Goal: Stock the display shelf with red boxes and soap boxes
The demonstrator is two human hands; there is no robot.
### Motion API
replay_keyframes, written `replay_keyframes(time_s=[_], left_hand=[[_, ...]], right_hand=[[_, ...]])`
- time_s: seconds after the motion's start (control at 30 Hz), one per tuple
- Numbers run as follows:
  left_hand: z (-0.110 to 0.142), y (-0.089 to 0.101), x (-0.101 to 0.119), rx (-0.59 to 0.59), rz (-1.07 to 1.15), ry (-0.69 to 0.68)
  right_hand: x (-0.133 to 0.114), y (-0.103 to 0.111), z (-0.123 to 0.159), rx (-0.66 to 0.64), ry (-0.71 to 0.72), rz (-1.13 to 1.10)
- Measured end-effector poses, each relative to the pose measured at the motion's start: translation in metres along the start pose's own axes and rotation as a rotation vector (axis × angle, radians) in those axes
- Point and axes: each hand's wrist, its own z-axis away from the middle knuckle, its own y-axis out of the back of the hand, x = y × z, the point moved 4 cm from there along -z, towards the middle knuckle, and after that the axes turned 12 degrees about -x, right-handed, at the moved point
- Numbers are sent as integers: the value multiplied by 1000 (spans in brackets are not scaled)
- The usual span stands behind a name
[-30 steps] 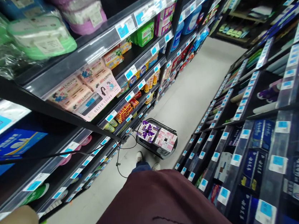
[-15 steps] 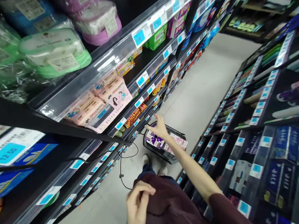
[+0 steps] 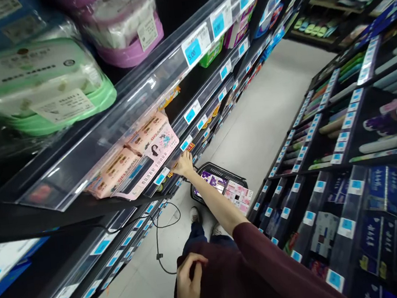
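My right hand [image 3: 184,164] reaches down to a low shelf on the left side of the aisle. Its fingers are stretched over red-and-yellow boxes [image 3: 190,146], mostly covering them; no box is lifted, and the fingertips are partly hidden. Close to my body, my left hand [image 3: 189,284] is loosely curled in front of the dark red shirt [image 3: 227,279], with nothing visible in it. On the floor below my right arm stands a black shopping basket [image 3: 222,170]. Inside are purple-and-white packs [image 3: 209,181] and pink packs [image 3: 237,194].
Pink boxes [image 3: 149,130] sit on the shelf nearer to me, below wrapped green [image 3: 64,102] and purple [image 3: 132,41] containers. A black cable [image 3: 157,239] hangs over the floor by the left shelves. More shelves with blue boxes [image 3: 382,190] line the right side.
My right hand has moved left from above the basket to the red-and-yellow boxes on the shelf. My left hand stays near my body. The view has shifted closer to the left shelves.
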Motion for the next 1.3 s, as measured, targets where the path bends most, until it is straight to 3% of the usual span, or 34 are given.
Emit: replay_keyframes(time_s=[0.27, 0.43, 0.8, 0.93, 1.1, 1.2, 1.3], left_hand=[[-17, 9, -3, -71, -71, 15], [-23, 13, -5, -82, -84, 0], [-38, 15, -10, -66, 11, 9], [-54, 15, -23, -26, 169, 48], [-95, 16, -30, 131, 435, 24], [-116, 3, -21, 168, 650, 1], [-118, -21, -15, 231, 806, 18]], right_hand=[[-6, -2, -12, -62, -17, 10], [-6, 2, -11, 10, 36, -38], [40, 8, 23, 147, 97, -213], [59, 14, 62, 210, 72, -273], [71, 24, 147, 380, 98, -402], [62, 25, 210, 424, 140, -476], [46, 22, 268, 356, 198, -508]])
